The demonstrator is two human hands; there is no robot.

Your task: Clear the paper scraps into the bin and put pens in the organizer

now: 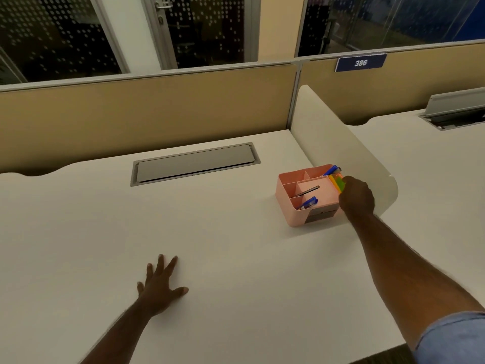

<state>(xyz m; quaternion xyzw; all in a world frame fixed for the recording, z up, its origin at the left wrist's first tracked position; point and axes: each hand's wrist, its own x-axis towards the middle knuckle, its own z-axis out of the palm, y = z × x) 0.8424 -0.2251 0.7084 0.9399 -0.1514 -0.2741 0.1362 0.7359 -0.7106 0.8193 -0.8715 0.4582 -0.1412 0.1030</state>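
Observation:
A pink organizer with several compartments stands on the white desk at the right, next to a curved side divider. Inside it lie a blue pen at the front, a dark pen in the middle and another blue pen at the back. My right hand is at the organizer's right side, fingers closed around a bundle of green, yellow and orange markers over the right compartment. My left hand rests flat on the desk, fingers spread, holding nothing. No paper scraps or bin are in view.
A grey cable-tray lid is set into the desk at the back. A tan partition runs behind it. The white curved divider separates this desk from the neighbouring desk on the right.

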